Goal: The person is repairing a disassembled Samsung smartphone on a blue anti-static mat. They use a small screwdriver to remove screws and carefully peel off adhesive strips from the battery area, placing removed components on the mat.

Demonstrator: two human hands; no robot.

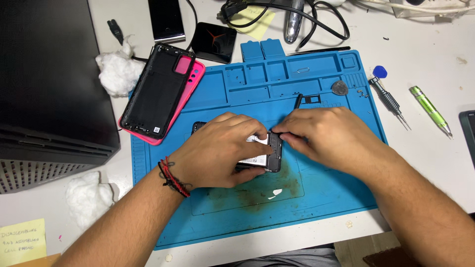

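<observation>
An opened black phone [269, 157] lies on the blue repair mat [321, 198], its back off and a white-labelled battery showing. My left hand [222, 151] lies over the phone's left part and presses it down. My right hand [324, 136] pinches at the phone's right end with thumb and fingertips; a thin black tool [298, 101] sticks up behind the fingers. What the fingertips grip is hidden. The phone's black back cover [156, 91] rests on a pink case [190, 86] at the mat's upper left corner.
A black box [49, 79] fills the left side. Cotton wads [116, 71] [89, 198] lie beside it. Two screwdrivers [391, 104] [430, 111], a grey pick [339, 88], cables [307, 20] and yellow notes [22, 242] surround the mat. Another phone [166, 20] lies at the top.
</observation>
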